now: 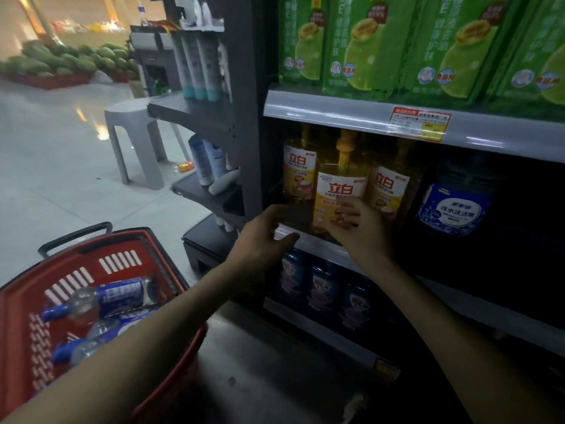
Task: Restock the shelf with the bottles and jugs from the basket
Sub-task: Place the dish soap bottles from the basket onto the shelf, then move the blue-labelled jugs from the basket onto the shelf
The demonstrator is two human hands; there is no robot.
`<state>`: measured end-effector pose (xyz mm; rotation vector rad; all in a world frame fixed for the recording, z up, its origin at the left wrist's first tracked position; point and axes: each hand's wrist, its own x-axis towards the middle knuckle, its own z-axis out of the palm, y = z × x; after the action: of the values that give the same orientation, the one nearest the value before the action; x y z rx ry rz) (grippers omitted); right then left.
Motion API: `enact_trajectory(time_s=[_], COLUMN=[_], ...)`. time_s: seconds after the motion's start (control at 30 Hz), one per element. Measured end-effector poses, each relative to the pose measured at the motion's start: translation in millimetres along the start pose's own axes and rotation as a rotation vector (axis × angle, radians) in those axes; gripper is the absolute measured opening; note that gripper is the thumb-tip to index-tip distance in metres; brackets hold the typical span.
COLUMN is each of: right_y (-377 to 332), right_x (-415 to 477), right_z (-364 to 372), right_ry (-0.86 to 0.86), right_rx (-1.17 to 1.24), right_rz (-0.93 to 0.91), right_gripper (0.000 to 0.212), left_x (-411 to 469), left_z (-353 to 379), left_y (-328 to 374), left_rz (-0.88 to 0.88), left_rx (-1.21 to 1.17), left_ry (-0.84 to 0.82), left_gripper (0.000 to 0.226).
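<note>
1. The right hand (360, 237) is gripping the yellow pump bottle (339, 191) low on its label, with the fingers curling round the front. The bottle is standing at the shelf (282, 233) edge.
2. The left hand (263, 237) is hovering just left of the bottle with its fingers loosely curled. It is holding nothing, and its thumb is near the shelf lip.
3. The bottle is looking full, so it is probably heavy. Its smooth plastic may be slippery, so the broad body is a safer hold than the thin pump neck.
4. Blue bottles (119, 295) are lying in the red basket (91, 258), below and to the left of the left hand.
</note>
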<state>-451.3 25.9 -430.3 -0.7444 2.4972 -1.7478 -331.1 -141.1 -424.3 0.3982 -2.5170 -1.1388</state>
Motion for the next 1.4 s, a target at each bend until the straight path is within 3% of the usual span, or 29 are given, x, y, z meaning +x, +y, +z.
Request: enact_trajectory(time_s=[0.27, 0.47, 0.6, 0.7, 0.9, 1.03, 1.3, 1.4], right_y=[-30, -24, -5, -2, 9, 21, 28, 41], right_x=[-34, -88, -127, -151, -164, -155, -135, -121], right_z=[76, 157, 200, 223, 229, 230, 212, 197], right_ry=[-0.383, -0.749, -0.888, -0.994, -1.096, -1.13, -1.118, -1.01], right_rx=[-0.413, -0.734, -0.783, -0.79, -0.868, -0.842, -0.914, -0.852], right_rz=[-0.337, -0.653, -0.942, -1.072, -1.144, -1.087, -0.946, -0.978], right_gripper=[0.064, 0.065, 0.056, 0.058, 0.058, 0.052, 0.061, 0.064], left_x=[-85, -169, -217, -242, -275, -278, -270, -270], left_z=[-86, -128, -134, -135, -150, -159, -158, -151], left_y=[-68, -161, -209, -229, -244, -252, -258, -260], left_rz=[-0.007, -0.185, -0.308, -0.238, -0.164, -0.178, -0.247, -0.27], left_rx=[0.376, 0.629, 0.661, 0.694, 0.774, 0.846, 0.856, 0.878], left_ry=[-0.034, -0.025, -0.085, -0.07, -0.056, -0.089, -0.051, -0.098], left_gripper=[0.065, 0.071, 0.072, 0.059, 0.063, 0.071, 0.064, 0.071])
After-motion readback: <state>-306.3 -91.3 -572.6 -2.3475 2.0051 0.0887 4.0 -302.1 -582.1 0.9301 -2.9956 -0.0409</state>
